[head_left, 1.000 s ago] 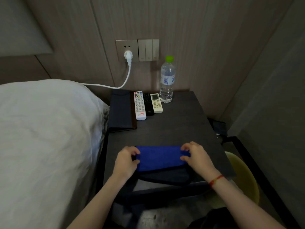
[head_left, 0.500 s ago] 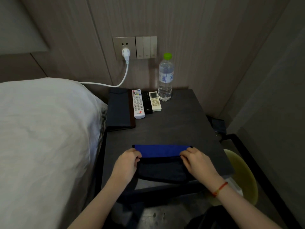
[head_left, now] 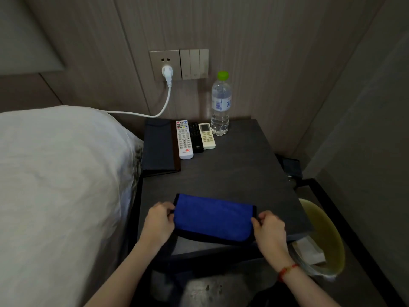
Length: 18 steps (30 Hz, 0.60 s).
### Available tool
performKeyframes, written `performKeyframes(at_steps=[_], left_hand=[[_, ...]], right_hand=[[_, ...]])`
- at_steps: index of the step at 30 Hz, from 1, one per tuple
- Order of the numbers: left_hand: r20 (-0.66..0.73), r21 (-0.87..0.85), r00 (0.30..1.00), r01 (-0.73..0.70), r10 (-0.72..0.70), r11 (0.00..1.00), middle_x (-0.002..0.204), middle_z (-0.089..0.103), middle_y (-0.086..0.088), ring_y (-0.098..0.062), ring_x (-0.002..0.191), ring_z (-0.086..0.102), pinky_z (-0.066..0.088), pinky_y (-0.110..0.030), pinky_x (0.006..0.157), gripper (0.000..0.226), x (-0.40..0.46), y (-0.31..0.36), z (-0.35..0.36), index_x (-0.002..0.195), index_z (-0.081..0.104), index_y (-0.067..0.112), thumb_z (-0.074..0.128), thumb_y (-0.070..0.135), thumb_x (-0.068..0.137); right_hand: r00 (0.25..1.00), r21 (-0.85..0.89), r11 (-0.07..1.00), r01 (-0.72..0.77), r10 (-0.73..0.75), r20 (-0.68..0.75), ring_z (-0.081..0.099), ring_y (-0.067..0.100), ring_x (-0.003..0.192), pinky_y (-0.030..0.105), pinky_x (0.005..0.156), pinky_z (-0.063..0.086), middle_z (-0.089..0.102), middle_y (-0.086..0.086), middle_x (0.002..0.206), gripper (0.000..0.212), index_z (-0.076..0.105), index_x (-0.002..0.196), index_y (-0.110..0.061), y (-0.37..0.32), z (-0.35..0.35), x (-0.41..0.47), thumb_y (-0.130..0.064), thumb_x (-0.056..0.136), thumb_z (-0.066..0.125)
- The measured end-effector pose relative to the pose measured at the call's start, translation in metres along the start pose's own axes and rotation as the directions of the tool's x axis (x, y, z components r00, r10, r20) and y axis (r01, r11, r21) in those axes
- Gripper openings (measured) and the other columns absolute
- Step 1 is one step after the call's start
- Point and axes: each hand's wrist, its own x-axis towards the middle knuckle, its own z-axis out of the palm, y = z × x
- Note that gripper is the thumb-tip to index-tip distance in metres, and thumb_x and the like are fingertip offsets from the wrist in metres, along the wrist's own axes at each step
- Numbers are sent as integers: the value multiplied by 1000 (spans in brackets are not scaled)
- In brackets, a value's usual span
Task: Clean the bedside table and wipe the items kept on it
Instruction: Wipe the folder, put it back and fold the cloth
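A folded blue cloth [head_left: 213,217] lies flat at the near edge of the dark bedside table [head_left: 243,173]; the left hand [head_left: 158,221] pinches its left end with curled fingers, and the right hand [head_left: 269,229] pinches its right end likewise; at the table's far side a dark folder [head_left: 158,145], a white remote [head_left: 184,139], a black remote [head_left: 195,137] and a small cream remote [head_left: 207,136] lie side by side, with a water bottle [head_left: 220,105] upright just beside them; a white pillow [head_left: 62,173] borders the left edge; a yellow bin [head_left: 327,235] sits below right.

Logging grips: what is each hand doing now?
Left hand: fingers pinch the cloth's left edge.
Right hand: fingers pinch its right edge.
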Motion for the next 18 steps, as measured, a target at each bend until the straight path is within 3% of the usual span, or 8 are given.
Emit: performKeyframes(at_steps=[2,4,7,11,14,16,18], left_hand=[[-59,-70,982,176,-180,982,107,67,-14,-25,98,63,44,-24,77,27,2,4,3,113,63,3,59,7,86],[-48,-106,958,277,-283,955,105,67,-16,-28,98,64,42,-25,72,28,4,9,7,112,61,1,62,11,86],[-30,-97,934,351,-355,931,100,66,-15,-28,93,63,42,-26,65,23,7,15,10,101,61,1,67,15,83],[72,-125,914,405,-399,906,93,64,-15,-31,91,63,50,-33,71,20,13,17,12,94,61,-1,68,12,80],[101,-148,906,423,-412,894,75,61,-10,-23,69,59,44,-28,55,6,16,18,11,77,62,-1,63,5,80],[120,-163,899,437,-422,884,65,55,-5,-17,60,53,40,-25,50,14,18,17,10,67,56,5,61,2,80],[149,-188,897,439,-416,879,64,54,-2,-15,60,51,41,-25,53,18,21,15,8,64,54,8,61,1,79]], right_hand=[[986,36,988,-153,150,66,59,24,96,28,71,47,58,15,112,29,52,109,-2,-8,4,3,-19,87,61],[970,43,972,-229,224,88,57,34,107,37,85,49,54,23,119,37,47,112,4,-16,11,5,-16,85,64],[946,91,943,-319,311,93,54,39,111,42,92,48,51,30,123,44,40,116,9,-27,17,8,-7,83,64],[871,164,856,-490,476,117,54,37,112,46,96,45,52,25,124,43,42,119,7,-34,21,17,-2,82,61],[858,273,814,-513,485,168,58,31,95,48,92,45,61,19,105,6,55,85,-5,-38,21,18,-2,80,59],[889,302,837,-456,411,202,57,22,79,38,76,48,63,13,89,11,55,70,-10,-44,23,18,-6,80,59],[911,271,876,-400,345,227,57,20,81,37,81,49,60,6,82,12,59,70,-16,-55,28,18,-16,81,60]])
